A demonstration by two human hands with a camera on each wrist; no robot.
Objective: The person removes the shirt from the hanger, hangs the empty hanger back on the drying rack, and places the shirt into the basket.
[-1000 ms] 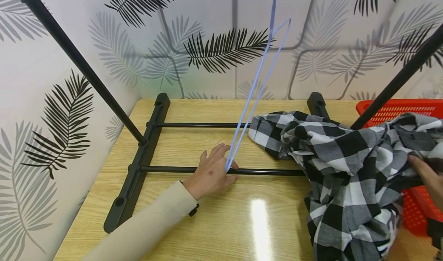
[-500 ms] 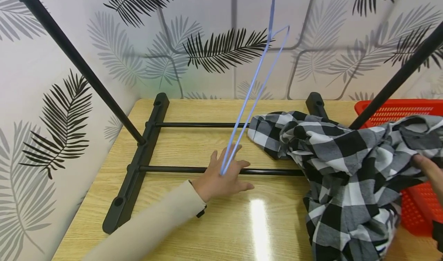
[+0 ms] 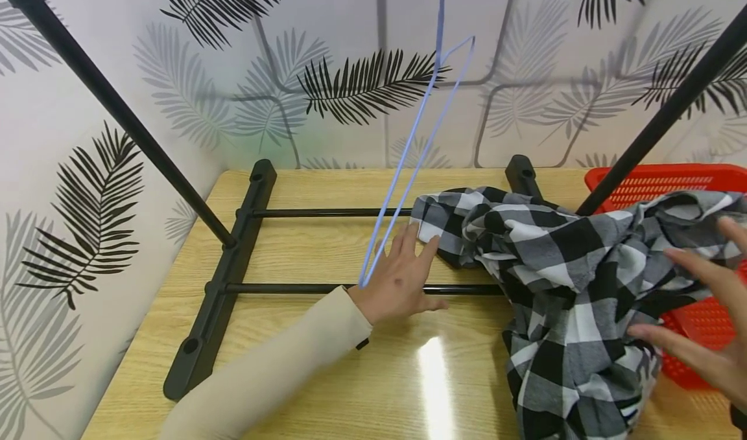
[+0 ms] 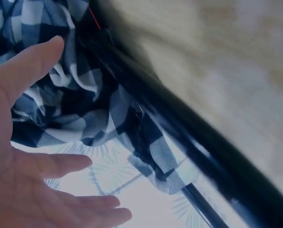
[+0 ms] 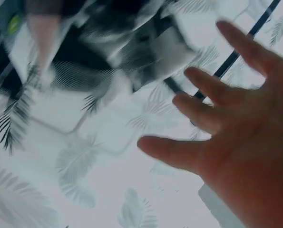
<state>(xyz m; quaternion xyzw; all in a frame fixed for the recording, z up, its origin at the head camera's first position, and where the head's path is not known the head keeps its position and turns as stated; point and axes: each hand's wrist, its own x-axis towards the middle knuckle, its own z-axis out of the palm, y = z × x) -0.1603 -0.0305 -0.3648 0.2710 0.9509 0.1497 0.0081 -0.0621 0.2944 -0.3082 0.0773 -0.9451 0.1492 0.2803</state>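
A black, grey and white checked garment (image 3: 560, 252) lies rumpled over the right part of the rack base, one end trailing toward the middle. My left hand (image 3: 399, 281) is spread over the front crossbar, fingertips near that end of the cloth and holding nothing. In the left wrist view its fingers (image 4: 65, 166) are apart, with the checked cloth beyond them. My right hand (image 3: 709, 317) hovers at the garment's right side, fingers spread; the right wrist view shows the palm (image 5: 255, 147) bare. A light blue hanger (image 3: 403, 168) hangs from above, its lower end overlapping my left wrist.
A black rack stands on the wooden table (image 3: 292, 356), with feet (image 3: 224, 291), crossbars (image 3: 280, 288) and slanting posts (image 3: 111, 103) on both sides. Behind the garment at right sits a red perforated basket (image 3: 665, 184). A leaf-patterned wall (image 3: 350, 12) closes the back.
My left hand has moved right, toward the garment's trailing end, fingers spreading. My right hand has let go of the cloth and opened. The head view has shifted slightly.
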